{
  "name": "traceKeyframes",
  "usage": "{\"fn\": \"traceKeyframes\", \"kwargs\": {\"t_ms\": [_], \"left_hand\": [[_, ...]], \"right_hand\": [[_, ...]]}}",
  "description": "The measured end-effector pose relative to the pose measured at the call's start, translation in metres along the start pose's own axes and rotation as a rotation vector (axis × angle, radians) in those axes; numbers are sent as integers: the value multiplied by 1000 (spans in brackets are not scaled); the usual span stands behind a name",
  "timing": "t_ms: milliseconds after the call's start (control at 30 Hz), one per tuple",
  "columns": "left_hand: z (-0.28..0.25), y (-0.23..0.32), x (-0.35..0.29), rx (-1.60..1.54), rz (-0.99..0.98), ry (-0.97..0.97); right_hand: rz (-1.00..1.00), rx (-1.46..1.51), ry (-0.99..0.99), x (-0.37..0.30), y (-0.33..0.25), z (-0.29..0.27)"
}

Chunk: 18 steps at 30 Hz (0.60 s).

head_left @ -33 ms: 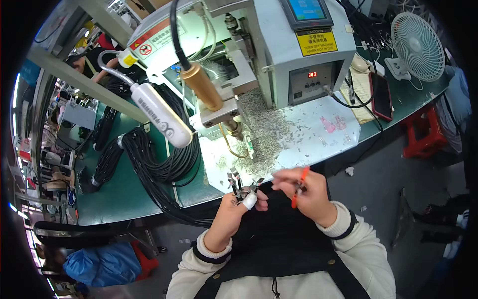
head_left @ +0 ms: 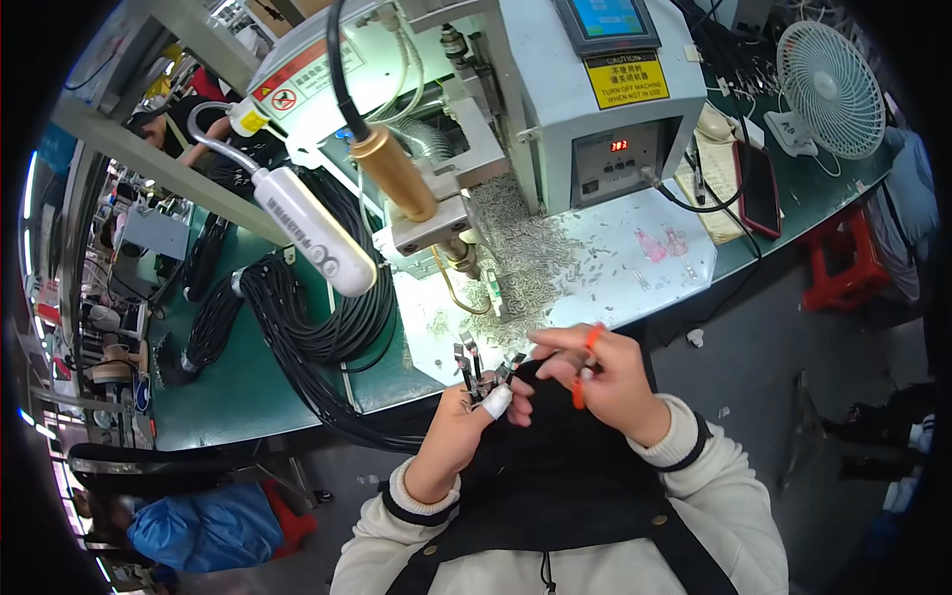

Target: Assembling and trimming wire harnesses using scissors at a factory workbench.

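Note:
Several black cables with bare metal connector ends (head_left: pixel 463 365) stick up from my left hand (head_left: pixel 458 426), whose fingers are closed around them near the front edge of the worktable. A white wrap (head_left: pixel 498 401) covers the left thumb. To its right, my right hand (head_left: pixel 623 389) is curled around a small hand tool with orange handles (head_left: pixel 578 395). The tool's working end is hidden by the fingers. The right fingertips are beside the connector ends; I cannot tell whether they touch.
Just ahead stands a bench press machine (head_left: pixel 395 177) with small metal bits (head_left: pixel 531 243) scattered around its base. A black cable bundle (head_left: pixel 307 322) lies at left. A white lamp (head_left: pixel 315 233) hangs above it. At right are a phone (head_left: pixel 759 193) and a fan (head_left: pixel 831 89).
My right hand with the orange-handled tool has shifted slightly left and away from my body, closer to the connector ends. My left hand has hardly moved.

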<state>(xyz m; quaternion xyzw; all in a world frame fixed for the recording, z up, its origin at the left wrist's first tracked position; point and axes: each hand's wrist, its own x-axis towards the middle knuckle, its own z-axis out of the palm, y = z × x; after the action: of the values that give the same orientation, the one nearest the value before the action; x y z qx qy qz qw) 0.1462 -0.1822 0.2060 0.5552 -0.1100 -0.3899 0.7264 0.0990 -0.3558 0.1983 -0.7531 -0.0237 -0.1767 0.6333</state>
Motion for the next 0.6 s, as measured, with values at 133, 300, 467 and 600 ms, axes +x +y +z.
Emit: {"fn": "traceKeyframes", "kwargs": {"t_ms": [133, 300, 467, 600], "left_hand": [[-1, 10, -4, 109, -155, 5], [4, 9, -2, 186, -35, 75], [10, 7, -4, 494, 55, 247], [1, 11, -3, -130, -50, 229]], "right_hand": [[23, 189, -96, 17, 7, -1], [2, 10, -239, 19, 11, -5], [48, -127, -177, 16, 9, 6], [-632, -449, 2, 23, 13, 3]]}}
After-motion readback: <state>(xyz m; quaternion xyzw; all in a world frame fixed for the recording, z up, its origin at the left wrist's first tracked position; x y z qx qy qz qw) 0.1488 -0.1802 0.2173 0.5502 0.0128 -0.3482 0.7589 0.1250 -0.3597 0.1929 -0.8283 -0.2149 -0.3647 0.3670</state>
